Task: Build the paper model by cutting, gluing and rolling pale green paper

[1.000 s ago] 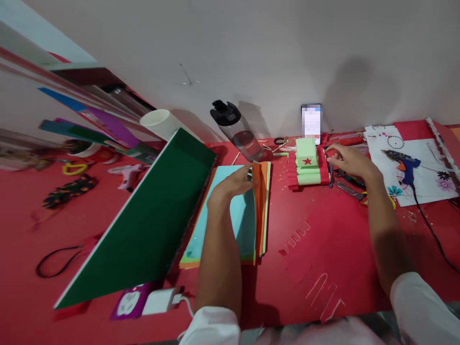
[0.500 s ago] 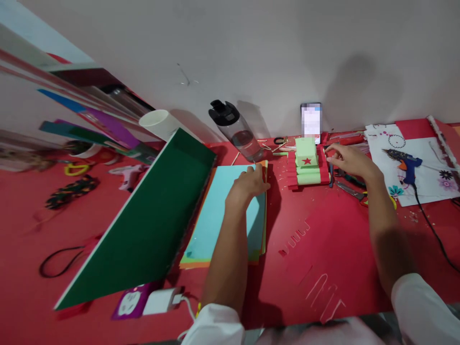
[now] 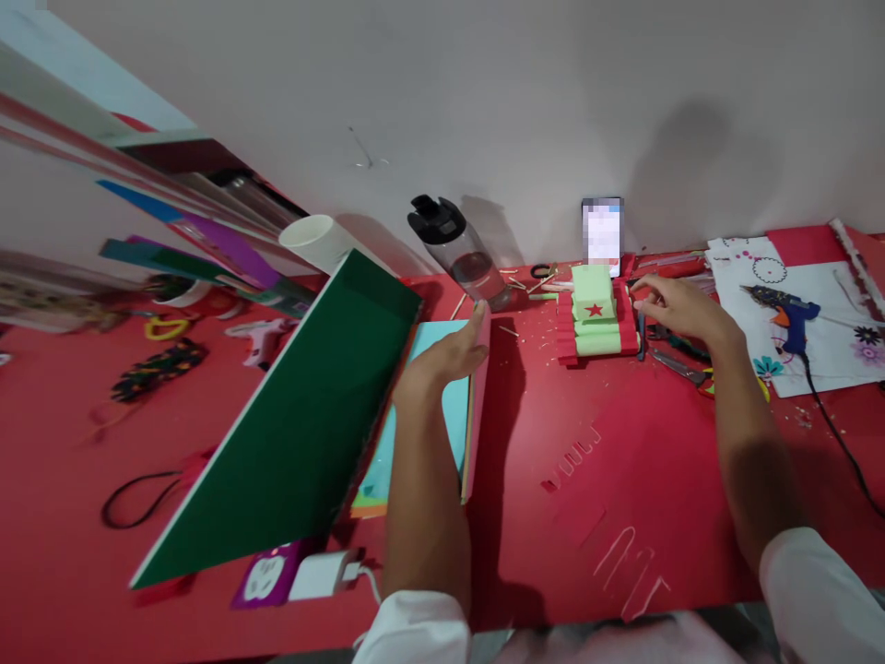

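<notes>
My left hand (image 3: 446, 355) lies along the right side of a stack of coloured paper (image 3: 453, 415), its fingers stretched forward and its thumb apart. Light blue is the top sheet, and a pink edge shows along the stack's right side. My right hand (image 3: 670, 304) hovers by the right side of a paper tank model (image 3: 593, 314), light green with red tracks and a red star. Its fingers are loosely bent and apart, with nothing seen in them; whether the fingertips touch the model I cannot tell. Scissors (image 3: 678, 366) lie beneath that wrist.
A green board (image 3: 290, 433) leans left of the stack. Behind stand a water bottle (image 3: 460, 254) and a phone (image 3: 603, 235) against the wall. At right a blue glue gun (image 3: 795, 323) lies on patterned paper. A white charger (image 3: 322, 576) sits near the front edge.
My left hand has shifted left and straightened its fingers. The stack's right edge has moved left, now showing pink. My right hand stays by the tank model; the view has turned slightly.
</notes>
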The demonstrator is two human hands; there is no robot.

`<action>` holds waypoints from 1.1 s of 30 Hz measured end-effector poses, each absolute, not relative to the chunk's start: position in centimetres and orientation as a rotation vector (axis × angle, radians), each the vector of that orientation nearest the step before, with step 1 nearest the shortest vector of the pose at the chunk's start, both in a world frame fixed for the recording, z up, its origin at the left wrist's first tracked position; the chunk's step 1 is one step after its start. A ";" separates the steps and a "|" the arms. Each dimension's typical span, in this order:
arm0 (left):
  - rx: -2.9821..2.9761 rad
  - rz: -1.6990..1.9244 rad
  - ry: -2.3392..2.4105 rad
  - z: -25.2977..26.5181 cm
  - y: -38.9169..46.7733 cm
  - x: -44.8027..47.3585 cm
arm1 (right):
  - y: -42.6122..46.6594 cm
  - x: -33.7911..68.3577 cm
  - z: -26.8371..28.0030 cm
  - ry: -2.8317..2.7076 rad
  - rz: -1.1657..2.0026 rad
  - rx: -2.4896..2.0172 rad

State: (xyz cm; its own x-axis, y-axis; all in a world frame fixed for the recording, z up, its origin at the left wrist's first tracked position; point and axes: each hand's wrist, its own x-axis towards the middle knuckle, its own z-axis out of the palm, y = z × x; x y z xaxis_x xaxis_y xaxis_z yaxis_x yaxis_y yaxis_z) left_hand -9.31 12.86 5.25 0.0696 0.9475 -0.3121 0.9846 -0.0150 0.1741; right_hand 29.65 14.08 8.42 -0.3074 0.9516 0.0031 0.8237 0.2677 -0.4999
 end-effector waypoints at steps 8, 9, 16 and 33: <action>2.037 -0.405 2.002 5.4 12.4 -5.1 | 14.2 29.5 8.2 -2.249 0.604 -1.612; 2.057 -0.389 2.046 5.2 12.4 -4.4 | 14.2 29.5 8.2 -2.250 0.604 -1.609; 2.155 -0.216 2.212 3.7 12.3 -2.1 | 14.2 29.6 8.3 -2.248 0.609 -1.596; 1.965 -0.145 2.079 3.1 13.2 -3.2 | 14.3 29.6 7.9 -2.292 0.637 -1.595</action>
State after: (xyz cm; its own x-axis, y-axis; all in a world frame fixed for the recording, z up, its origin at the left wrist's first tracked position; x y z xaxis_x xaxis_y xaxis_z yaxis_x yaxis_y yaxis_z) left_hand -3.16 13.21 3.06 -0.0384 0.9629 -0.2669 0.9907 0.0716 0.1157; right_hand 29.57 14.35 7.88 -0.3537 0.9351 -0.0239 0.8132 0.2948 -0.5018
